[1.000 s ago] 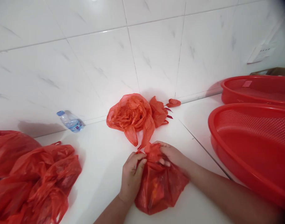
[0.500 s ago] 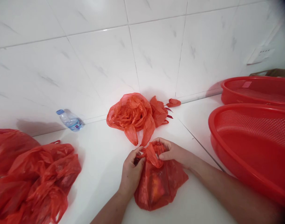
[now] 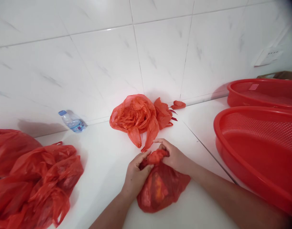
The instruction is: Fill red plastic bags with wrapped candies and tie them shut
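A small red plastic bag (image 3: 160, 190) with something orange inside lies on the white counter (image 3: 105, 159) in front of me. My left hand (image 3: 136, 175) is closed on the left side of its bunched neck. My right hand (image 3: 173, 157) is closed on the twisted top of the bag from the right, with the index finger stretched out. The two hands nearly touch over the knot of plastic.
A loose heap of empty red bags (image 3: 138, 117) lies by the tiled wall behind my hands. Filled red bags (image 3: 33, 178) pile up at the left. A small water bottle (image 3: 71, 121) lies against the wall. Two big red plastic baskets (image 3: 260, 146) stand at the right.
The open, spread handles of the bag have been gathered into a tight twisted bunch between my two hands. My hands have closed in on each other.
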A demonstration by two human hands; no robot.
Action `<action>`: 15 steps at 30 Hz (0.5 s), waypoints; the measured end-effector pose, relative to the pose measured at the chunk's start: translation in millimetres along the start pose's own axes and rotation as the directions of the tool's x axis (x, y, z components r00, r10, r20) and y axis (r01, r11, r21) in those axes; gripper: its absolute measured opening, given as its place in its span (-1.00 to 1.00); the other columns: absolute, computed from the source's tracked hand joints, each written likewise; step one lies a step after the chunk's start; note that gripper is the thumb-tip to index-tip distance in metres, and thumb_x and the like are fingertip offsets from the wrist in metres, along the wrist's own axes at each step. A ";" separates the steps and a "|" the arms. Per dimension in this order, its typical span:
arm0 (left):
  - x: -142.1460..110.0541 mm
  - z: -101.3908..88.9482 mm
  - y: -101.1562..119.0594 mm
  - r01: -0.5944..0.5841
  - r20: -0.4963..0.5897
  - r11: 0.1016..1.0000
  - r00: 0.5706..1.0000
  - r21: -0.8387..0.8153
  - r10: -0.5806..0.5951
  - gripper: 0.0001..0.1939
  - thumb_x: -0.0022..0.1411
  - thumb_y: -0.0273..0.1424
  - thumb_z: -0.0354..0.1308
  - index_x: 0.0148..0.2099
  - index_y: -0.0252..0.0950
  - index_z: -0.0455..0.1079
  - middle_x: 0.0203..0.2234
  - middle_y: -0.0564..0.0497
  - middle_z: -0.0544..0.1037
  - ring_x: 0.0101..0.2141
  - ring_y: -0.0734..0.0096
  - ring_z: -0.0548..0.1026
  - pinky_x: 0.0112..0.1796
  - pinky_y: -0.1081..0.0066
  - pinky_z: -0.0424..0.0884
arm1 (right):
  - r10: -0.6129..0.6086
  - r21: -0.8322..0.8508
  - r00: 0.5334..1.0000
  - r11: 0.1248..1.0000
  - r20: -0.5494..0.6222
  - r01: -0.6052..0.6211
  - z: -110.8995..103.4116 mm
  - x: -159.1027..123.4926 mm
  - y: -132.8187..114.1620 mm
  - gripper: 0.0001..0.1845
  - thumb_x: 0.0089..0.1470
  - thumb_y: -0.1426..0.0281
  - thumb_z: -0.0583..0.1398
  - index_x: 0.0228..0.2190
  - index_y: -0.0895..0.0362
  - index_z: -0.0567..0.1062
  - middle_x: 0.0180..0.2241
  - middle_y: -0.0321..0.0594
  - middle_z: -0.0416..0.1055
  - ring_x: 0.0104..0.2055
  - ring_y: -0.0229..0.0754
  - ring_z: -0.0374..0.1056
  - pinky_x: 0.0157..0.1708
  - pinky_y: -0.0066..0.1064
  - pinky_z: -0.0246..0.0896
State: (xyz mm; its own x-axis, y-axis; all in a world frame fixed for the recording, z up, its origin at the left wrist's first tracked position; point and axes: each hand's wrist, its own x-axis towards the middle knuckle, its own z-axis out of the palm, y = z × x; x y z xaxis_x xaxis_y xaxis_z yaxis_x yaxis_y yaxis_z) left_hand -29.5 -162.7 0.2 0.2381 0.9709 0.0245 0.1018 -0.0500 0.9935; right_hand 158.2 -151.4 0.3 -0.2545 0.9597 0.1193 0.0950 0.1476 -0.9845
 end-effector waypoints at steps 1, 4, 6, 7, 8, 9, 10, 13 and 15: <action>-0.9 0.5 -0.4 -0.027 -0.003 0.999 1.000 0.035 0.028 -0.63 0.10 -0.44 0.22 0.00 -0.13 0.48 -0.15 -0.02 0.54 -0.13 0.23 0.47 -0.05 0.31 0.33 | -0.025 -0.084 0.997 0.996 -0.071 0.019 0.4 1.1 3.3 -0.44 -0.10 0.60 0.11 -0.02 -0.01 0.35 -0.39 -0.37 0.32 -0.37 -0.26 0.27 -0.26 -0.37 0.16; -4.4 1.6 -1.2 -0.147 0.013 0.974 0.989 0.170 0.147 -0.71 0.14 -0.45 0.19 -0.08 -0.12 0.53 -0.24 -0.01 0.54 -0.22 0.28 0.49 -0.16 0.37 0.38 | -0.079 -0.242 0.980 0.970 -0.185 0.033 1.0 3.5 8.6 -0.66 -0.11 0.58 0.10 -0.26 0.05 0.46 -0.39 -0.32 0.38 -0.37 -0.23 0.28 -0.29 -0.36 0.16; -6.0 1.5 -2.7 -0.236 0.049 0.940 0.972 0.246 0.231 -0.71 0.17 -0.46 0.16 -0.06 -0.12 0.52 -0.25 -0.02 0.53 -0.23 0.30 0.49 -0.19 0.37 0.39 | -0.069 -0.271 0.975 0.962 -0.211 0.009 1.4 3.6 8.4 -0.77 -0.11 0.57 0.08 -0.40 0.07 0.45 -0.42 -0.32 0.41 -0.38 -0.23 0.30 -0.32 -0.37 0.16; -6.3 1.1 -4.0 -0.281 0.072 0.919 0.960 0.278 0.271 -0.70 0.18 -0.47 0.14 -0.04 -0.13 0.50 -0.25 -0.02 0.53 -0.23 0.31 0.49 -0.20 0.37 0.40 | -0.054 -0.266 0.975 0.964 -0.217 -0.006 1.6 3.5 7.8 -0.79 -0.10 0.56 0.07 -0.44 0.07 0.43 -0.44 -0.34 0.42 -0.39 -0.23 0.31 -0.33 -0.38 0.17; -6.4 0.5 -5.5 -0.325 0.093 0.894 0.946 0.309 0.311 -0.69 0.19 -0.48 0.12 -0.02 -0.14 0.49 -0.25 -0.02 0.53 -0.24 0.33 0.49 -0.21 0.37 0.41 | -0.038 -0.253 0.975 0.967 -0.220 -0.019 1.7 3.3 7.2 -0.79 -0.10 0.56 0.05 -0.45 0.07 0.42 -0.46 -0.35 0.43 -0.40 -0.24 0.32 -0.34 -0.39 0.17; -6.4 -0.1 -7.0 -0.365 0.113 0.867 0.931 0.338 0.348 -0.67 0.20 -0.49 0.11 0.00 -0.15 0.47 -0.26 -0.02 0.53 -0.25 0.35 0.49 -0.21 0.38 0.42 | -0.027 -0.236 0.975 0.971 -0.218 -0.026 1.7 3.3 6.9 -0.78 -0.10 0.56 0.04 -0.45 0.06 0.42 -0.46 -0.36 0.44 -0.40 -0.24 0.33 -0.34 -0.40 0.18; -6.2 -0.8 -8.5 -0.399 0.128 0.842 0.916 0.364 0.379 -0.67 0.21 -0.50 0.09 0.01 -0.16 0.45 -0.26 -0.02 0.52 -0.25 0.36 0.49 -0.22 0.38 0.42 | -0.020 -0.216 0.976 0.976 -0.215 -0.028 1.5 3.6 6.9 -0.76 -0.09 0.56 0.03 -0.43 0.06 0.44 -0.45 -0.37 0.45 -0.39 -0.25 0.33 -0.32 -0.40 0.19; -5.7 -2.0 -11.3 -0.440 0.145 0.791 0.896 0.425 0.420 -0.68 0.23 -0.51 0.06 0.00 -0.18 0.44 -0.24 -0.02 0.52 -0.23 0.40 0.49 -0.20 0.40 0.44 | 0.016 -0.100 0.986 0.994 -0.163 -0.033 -1.0 6.0 9.0 -0.69 -0.08 0.54 0.05 -0.33 0.06 0.50 -0.41 -0.36 0.46 -0.36 -0.25 0.35 -0.27 -0.39 0.21; -5.3 -2.2 -11.2 -0.440 0.142 0.779 0.895 0.447 0.423 -0.69 0.24 -0.52 0.05 -0.01 -0.18 0.44 -0.23 -0.02 0.52 -0.22 0.40 0.50 -0.19 0.40 0.44 | 0.069 0.034 0.994 0.997 -0.084 -0.067 -4.5 8.0 10.9 -0.71 -0.08 0.52 0.08 -0.32 0.07 0.52 -0.38 -0.33 0.48 -0.35 -0.25 0.36 -0.26 -0.39 0.22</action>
State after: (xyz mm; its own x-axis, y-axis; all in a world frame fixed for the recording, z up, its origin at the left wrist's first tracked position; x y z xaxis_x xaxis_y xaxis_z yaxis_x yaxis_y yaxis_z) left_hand -34.0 -166.8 -10.9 0.3934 0.8143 0.4267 0.4063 -0.5703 0.7139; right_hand 161.5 -141.0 -8.9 -0.1651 0.9844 0.0611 0.0790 0.0750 -0.9941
